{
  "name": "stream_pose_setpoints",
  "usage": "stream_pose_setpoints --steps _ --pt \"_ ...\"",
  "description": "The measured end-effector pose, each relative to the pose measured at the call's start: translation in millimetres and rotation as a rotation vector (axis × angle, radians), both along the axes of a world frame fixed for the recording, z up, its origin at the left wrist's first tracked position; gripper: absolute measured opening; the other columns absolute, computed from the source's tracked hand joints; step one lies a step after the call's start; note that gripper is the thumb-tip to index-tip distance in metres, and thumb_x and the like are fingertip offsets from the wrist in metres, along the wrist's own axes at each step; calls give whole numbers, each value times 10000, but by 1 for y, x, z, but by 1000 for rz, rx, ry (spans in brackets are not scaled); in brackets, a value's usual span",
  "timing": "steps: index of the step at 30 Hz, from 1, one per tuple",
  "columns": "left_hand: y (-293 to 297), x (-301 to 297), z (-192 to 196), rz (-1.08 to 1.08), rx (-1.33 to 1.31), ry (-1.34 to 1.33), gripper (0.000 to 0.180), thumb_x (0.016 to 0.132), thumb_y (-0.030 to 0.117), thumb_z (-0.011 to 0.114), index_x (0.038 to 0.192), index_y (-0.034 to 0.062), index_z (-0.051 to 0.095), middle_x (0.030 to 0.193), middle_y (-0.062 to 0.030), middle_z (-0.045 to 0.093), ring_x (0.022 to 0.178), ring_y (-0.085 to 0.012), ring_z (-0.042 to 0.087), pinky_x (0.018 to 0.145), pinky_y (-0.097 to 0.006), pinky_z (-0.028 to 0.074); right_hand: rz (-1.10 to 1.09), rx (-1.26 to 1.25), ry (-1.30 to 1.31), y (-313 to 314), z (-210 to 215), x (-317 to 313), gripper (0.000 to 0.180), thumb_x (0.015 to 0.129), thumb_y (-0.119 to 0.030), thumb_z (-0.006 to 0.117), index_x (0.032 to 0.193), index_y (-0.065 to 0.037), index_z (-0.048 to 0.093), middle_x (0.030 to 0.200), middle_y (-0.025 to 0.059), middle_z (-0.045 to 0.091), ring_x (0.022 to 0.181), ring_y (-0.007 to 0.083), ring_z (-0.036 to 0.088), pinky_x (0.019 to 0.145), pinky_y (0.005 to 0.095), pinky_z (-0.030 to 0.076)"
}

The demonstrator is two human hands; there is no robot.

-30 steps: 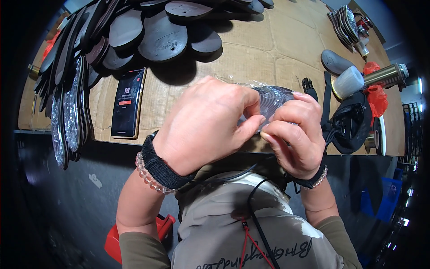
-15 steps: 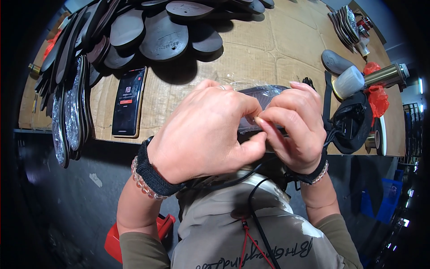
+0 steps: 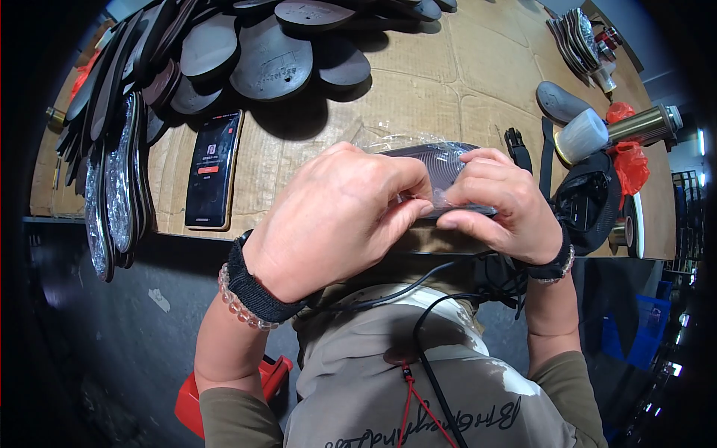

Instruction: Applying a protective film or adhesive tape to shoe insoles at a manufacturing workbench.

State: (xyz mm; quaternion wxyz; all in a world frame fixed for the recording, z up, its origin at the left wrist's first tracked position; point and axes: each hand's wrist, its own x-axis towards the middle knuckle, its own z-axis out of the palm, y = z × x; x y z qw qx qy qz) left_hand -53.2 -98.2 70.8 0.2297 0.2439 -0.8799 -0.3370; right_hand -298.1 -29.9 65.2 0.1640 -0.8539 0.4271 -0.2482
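Observation:
A dark grey shoe sole point(image 3: 446, 169) with fine curved ridges lies at the table's near edge, partly hidden by my hands. Clear plastic film point(image 3: 409, 140) covers it and stands up in loose creases along its far side. Over the sole's left part, my left hand point(image 3: 340, 205) is closed, thumb and forefinger pinching the film at the near edge. My right hand point(image 3: 504, 205) grips the sole's right end, fingers bent over the film and thumb against the near edge. Between the two hands some bunched film shows.
Many dark soles point(image 3: 272, 63) are heaped at the far left, some film-wrapped. A phone point(image 3: 213, 172) lies left of my hands. At the right are a black pouch point(image 3: 586, 205), a film roll point(image 3: 582, 138), a metal cylinder point(image 3: 646, 127) and another sole point(image 3: 562, 102).
My hands have drawn apart, the right one shifting right and turning, the left fingertips moving slightly left. More of the ridged sole and film shows between them.

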Motion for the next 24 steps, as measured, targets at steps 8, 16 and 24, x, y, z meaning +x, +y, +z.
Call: stream_pose_setpoints --steps 8,16,24 --pt "1 -2 2 -35 5 58 116 872 109 792 907 41 705 800 -107 715 743 -262 715 731 -360 536 -40 -58 -195 0 -9 11 124 875 -111 804 942 -50 720 807 75 686 736 285 667 729 368 522" --pt "1 -2 3 -45 59 -29 133 869 127 819 918 60 715 790 -91 728 741 -257 728 734 -355 539 -64 32 -305 7 -3 11 98 967 -143 721 999 -53 700 819 91 687 762 301 669 734 376 520" --pt "1 -1 3 -88 -62 -39 129 879 119 809 925 58 706 786 -94 715 734 -270 721 683 -373 530 -65 60 292 0 15 -23 261 1057 -240 564 933 -56 699 798 119 654 887 320 655 1082 525 420"
